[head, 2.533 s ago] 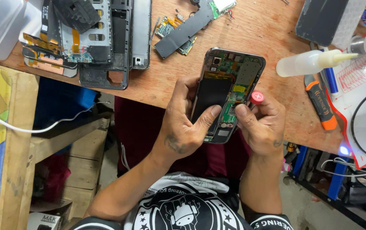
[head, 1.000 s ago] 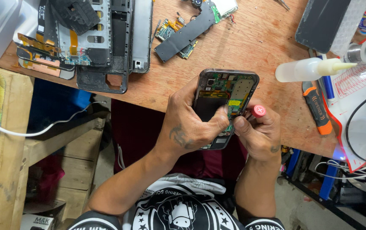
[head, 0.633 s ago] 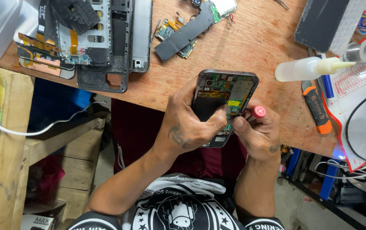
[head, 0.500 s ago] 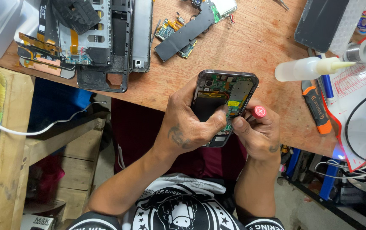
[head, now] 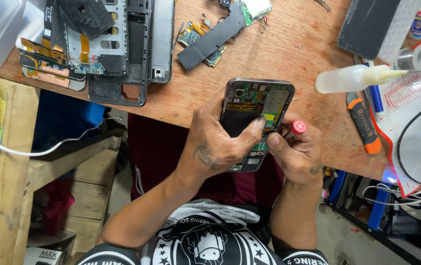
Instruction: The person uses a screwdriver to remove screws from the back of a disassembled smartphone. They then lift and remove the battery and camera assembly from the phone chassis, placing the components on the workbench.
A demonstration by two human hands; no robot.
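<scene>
I'm gripping the opened phone (head: 254,115) in my left hand (head: 217,147), right hand (head: 291,152) pinching the red-capped screwdriver (head: 296,128); I'm keeping its tip squarely seated over the desk (head: 298,59).

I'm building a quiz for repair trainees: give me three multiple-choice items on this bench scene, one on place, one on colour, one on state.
1. Where does the orange-and-black-handled screwdriver lie?
A. right of the opened smartphone
B. under the dismantled phone frames
C. on the person's lap

2. What colour is the round cap of the small tool in the right hand?
A. green
B. red
C. white

3. The opened black smartphone held by the left hand is:
A. back cover off
B. fully closed
C. flat on the table

A: it rests on the wooden table near the clear squeeze bottle. B: the cap is red. A: circuit boards show.
</scene>
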